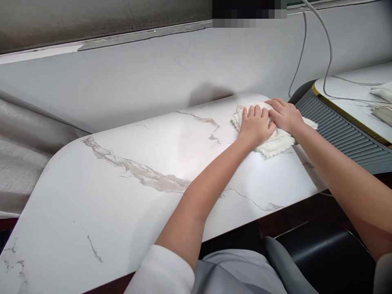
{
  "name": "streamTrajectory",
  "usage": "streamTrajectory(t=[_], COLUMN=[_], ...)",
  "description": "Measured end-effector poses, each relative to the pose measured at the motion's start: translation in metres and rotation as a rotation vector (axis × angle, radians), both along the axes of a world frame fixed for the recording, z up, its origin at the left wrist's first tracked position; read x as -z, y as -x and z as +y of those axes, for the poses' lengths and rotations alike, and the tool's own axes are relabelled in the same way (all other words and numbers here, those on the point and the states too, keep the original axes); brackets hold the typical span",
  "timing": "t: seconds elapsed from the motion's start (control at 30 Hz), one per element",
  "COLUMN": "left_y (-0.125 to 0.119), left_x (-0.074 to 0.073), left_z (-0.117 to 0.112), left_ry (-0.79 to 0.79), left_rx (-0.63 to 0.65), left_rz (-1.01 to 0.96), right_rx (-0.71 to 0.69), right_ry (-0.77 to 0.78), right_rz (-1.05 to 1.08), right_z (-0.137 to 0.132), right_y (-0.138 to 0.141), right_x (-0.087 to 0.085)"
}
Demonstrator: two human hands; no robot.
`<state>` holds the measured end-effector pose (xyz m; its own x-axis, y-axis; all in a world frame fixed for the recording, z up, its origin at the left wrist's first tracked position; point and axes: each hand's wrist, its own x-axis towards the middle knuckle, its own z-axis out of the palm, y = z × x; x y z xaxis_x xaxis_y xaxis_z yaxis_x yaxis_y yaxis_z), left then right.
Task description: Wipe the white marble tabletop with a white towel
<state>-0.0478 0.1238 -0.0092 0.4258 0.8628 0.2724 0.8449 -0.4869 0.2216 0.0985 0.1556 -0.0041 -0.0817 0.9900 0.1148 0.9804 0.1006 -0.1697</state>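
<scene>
A white fluffy cloth (275,145) lies at the far right end of a white marble-patterned table top (122,183). My left hand (255,124) rests flat on the cloth, its fingers stretched forward and close together. My right hand (284,114) lies flat on the cloth just beside it, overlapping the left hand's fingertips. Both palms press down on the cloth; neither hand grips it.
A grey wall (153,69) runs along the table's far edge. To the right stands a second marble top with a ribbed grey side (337,130), with another cloth (382,92) on it. Two grey cables (329,53) hang down the wall. A dark chair (321,257) sits below.
</scene>
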Motion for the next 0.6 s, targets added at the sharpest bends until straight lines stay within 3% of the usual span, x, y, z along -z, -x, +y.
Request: streamTrajectory(t=[0.1, 0.47, 0.6], left_y=[0.005, 0.015, 0.024], left_x=[-0.001, -0.004, -0.003], left_z=[0.013, 0.050, 0.064], left_ry=[0.022, 0.066, 0.066], left_rx=[-0.021, -0.071, -0.076], left_rz=[0.010, 0.008, -0.002], right_rx=[0.057, -0.062, -0.061], right_ry=[0.019, 0.052, -0.006], right_rz=[0.083, 0.103, 0.074], right_z=[0.012, 0.059, 0.079], right_y=[0.011, 0.021, 0.026], right_x=[-0.004, -0.004, 0.004])
